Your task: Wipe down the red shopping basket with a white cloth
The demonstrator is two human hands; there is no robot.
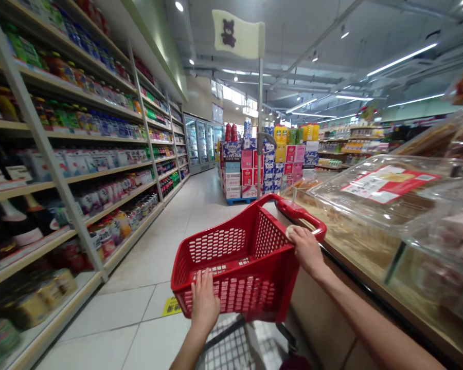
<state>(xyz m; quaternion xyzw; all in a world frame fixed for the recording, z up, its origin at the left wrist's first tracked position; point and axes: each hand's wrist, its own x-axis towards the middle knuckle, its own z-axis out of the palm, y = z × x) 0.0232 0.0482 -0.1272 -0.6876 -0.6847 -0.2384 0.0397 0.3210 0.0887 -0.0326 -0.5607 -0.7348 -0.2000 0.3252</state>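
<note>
Left hand (205,302): fingers extended over cart (286,282) side, likely bracing it | Right hand (306,247): curled onto white wad (289,233) beside handle (293,208)

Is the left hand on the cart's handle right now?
No, the left hand is at the side rim of the red basket, apart from the red handle.

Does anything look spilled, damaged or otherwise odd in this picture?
Nothing visible looks spilled or damaged. Mildly odd: a small whitish wad at the right hand, near the handle of the red perforated plastic shopping cart; its colour differs from the cart's, and I cannot tell what it is.
</note>
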